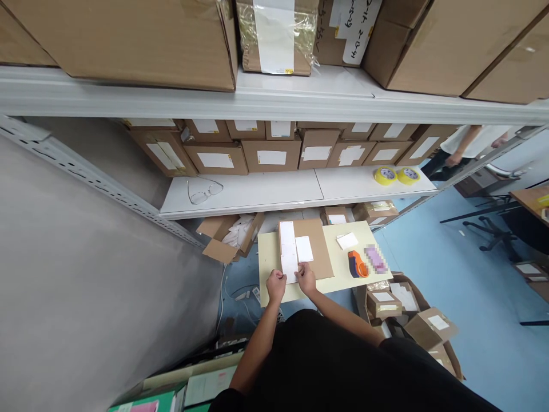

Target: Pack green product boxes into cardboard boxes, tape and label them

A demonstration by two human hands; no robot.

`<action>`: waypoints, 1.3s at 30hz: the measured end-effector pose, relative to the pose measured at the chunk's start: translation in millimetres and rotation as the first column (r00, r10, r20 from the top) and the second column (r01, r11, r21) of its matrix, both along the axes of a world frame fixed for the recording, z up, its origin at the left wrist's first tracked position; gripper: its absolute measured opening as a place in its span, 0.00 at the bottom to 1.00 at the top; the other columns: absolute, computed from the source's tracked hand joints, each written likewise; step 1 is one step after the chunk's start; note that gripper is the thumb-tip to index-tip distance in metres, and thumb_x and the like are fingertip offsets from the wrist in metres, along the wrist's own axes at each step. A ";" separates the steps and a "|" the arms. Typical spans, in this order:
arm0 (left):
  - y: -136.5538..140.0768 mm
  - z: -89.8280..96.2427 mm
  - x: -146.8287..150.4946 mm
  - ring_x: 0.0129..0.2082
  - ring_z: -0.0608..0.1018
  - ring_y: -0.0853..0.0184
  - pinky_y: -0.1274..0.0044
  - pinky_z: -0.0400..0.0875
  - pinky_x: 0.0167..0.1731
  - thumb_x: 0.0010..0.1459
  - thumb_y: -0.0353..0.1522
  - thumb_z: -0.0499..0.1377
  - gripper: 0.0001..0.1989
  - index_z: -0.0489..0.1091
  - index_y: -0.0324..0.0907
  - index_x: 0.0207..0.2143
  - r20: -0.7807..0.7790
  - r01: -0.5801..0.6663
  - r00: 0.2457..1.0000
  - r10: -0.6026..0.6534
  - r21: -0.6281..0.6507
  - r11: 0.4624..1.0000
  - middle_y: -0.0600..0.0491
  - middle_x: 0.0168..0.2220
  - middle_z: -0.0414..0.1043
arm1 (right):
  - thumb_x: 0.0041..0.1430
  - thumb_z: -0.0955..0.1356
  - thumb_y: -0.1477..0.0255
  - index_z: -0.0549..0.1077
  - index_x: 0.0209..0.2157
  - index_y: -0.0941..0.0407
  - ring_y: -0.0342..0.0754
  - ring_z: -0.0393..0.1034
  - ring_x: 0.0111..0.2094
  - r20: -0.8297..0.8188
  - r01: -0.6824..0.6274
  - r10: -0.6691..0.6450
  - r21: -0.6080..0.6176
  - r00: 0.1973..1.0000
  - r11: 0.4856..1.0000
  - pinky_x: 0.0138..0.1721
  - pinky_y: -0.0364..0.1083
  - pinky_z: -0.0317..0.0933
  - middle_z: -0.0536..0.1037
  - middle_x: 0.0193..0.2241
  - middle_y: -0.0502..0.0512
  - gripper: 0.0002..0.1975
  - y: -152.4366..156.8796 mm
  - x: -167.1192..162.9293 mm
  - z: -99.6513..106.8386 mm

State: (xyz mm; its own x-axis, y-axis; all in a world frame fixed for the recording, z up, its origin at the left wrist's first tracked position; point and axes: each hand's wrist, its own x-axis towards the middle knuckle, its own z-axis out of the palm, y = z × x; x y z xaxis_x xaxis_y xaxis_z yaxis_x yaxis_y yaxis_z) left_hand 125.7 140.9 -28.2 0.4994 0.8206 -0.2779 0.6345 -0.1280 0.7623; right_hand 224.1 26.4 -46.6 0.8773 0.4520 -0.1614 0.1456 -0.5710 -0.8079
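Observation:
A long white paper strip [289,246] with faint printing lies along the left side of a flat piece of brown cardboard [321,246]. My left hand [277,285] pinches the strip's near left corner. At its near right corner, the fingers of my right hand [306,278] are closed on the same strip. Just right of the strip, a smaller white label [304,249] sits on the cardboard. All of this rests on a pale yellow board [268,252]. Further right on the board are a small stack of white cards [346,240] and an orange and dark blue tape dispenser [358,265].
Ahead, a white shelf [257,191] holds eyeglasses [206,191], yellow tape rolls [397,175] and a row of labelled boxes [271,155]. An open carton [223,237] stands left of the board. A large carton of small boxes [386,303] is at right. Another person [465,146] is beyond.

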 end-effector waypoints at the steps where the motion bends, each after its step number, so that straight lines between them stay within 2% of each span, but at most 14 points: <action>1: 0.5 0.0 0.0 0.34 0.80 0.61 0.75 0.68 0.38 0.53 0.31 0.61 0.06 0.64 0.47 0.27 0.003 0.002 1.000 -0.002 -0.003 1.000 0.54 0.29 0.77 | 0.55 0.67 0.70 0.71 0.46 0.54 0.51 0.72 0.26 -0.001 -0.001 0.001 0.002 1.000 1.000 0.33 0.46 0.63 0.73 0.22 0.44 0.16 -0.1 0.0 0.5; 9: 0.6 3.1 -1.9 0.33 0.80 0.62 0.75 0.67 0.38 0.53 0.32 0.60 0.07 0.64 0.47 0.26 0.034 0.022 0.999 -0.023 0.026 0.999 0.55 0.27 0.75 | 0.56 0.66 0.68 0.71 0.46 0.55 0.51 0.72 0.26 0.029 -0.015 0.014 0.031 0.999 0.999 0.33 0.46 0.62 0.73 0.22 0.45 0.15 -3.3 -2.8 1.4; 16: -2.6 12.7 1.0 0.32 0.80 0.63 0.75 0.68 0.37 0.52 0.30 0.60 0.05 0.66 0.46 0.27 0.055 0.043 0.998 -0.044 0.010 0.999 0.54 0.28 0.76 | 0.57 0.66 0.67 0.71 0.46 0.55 0.51 0.71 0.25 0.032 0.000 -0.004 0.112 0.999 0.994 0.33 0.46 0.63 0.72 0.21 0.44 0.15 -9.7 -6.3 -0.6; 20: -2.1 13.9 3.3 0.33 0.80 0.62 0.75 0.68 0.37 0.52 0.29 0.60 0.05 0.66 0.47 0.27 0.052 0.035 0.998 -0.036 0.018 0.999 0.53 0.29 0.77 | 0.56 0.67 0.67 0.71 0.45 0.55 0.51 0.71 0.26 0.019 0.025 -0.028 0.106 0.999 0.994 0.33 0.46 0.63 0.71 0.21 0.44 0.15 -8.6 -2.7 0.7; 27: 1.3 2.7 2.9 0.34 0.81 0.61 0.74 0.69 0.39 0.53 0.30 0.61 0.04 0.67 0.46 0.27 0.007 0.020 1.000 -0.020 0.009 1.000 0.53 0.29 0.78 | 0.56 0.67 0.68 0.71 0.45 0.54 0.51 0.72 0.27 0.010 0.013 -0.013 0.025 1.000 1.000 0.33 0.45 0.61 0.72 0.21 0.44 0.14 -4.7 0.5 0.4; 33: 0.0 1.2 5.2 0.35 0.81 0.60 0.74 0.67 0.37 0.53 0.29 0.61 0.05 0.67 0.46 0.28 -0.080 0.056 0.995 -0.053 0.039 0.998 0.53 0.30 0.78 | 0.56 0.68 0.73 0.68 0.44 0.52 0.51 0.73 0.28 0.024 -0.035 0.038 -0.107 0.999 0.994 0.33 0.44 0.59 0.74 0.23 0.44 0.13 -0.8 3.4 2.6; 37: 2.2 7.4 7.8 0.34 0.81 0.59 0.74 0.66 0.35 0.56 0.32 0.62 0.03 0.69 0.46 0.30 -0.197 0.143 0.972 -0.127 0.069 0.987 0.51 0.30 0.79 | 0.57 0.69 0.75 0.67 0.44 0.52 0.51 0.73 0.30 0.045 -0.101 0.116 -0.248 0.992 0.963 0.33 0.44 0.56 0.76 0.27 0.48 0.12 3.4 7.5 8.1; 39: 7.5 10.7 7.2 0.36 0.82 0.56 0.72 0.67 0.36 0.56 0.36 0.65 0.06 0.70 0.46 0.30 -0.281 0.175 0.948 -0.147 0.078 0.981 0.49 0.30 0.79 | 0.60 0.69 0.75 0.67 0.45 0.52 0.51 0.73 0.31 0.054 -0.146 0.172 -0.320 0.984 0.936 0.33 0.45 0.56 0.78 0.29 0.51 0.12 6.0 9.5 12.4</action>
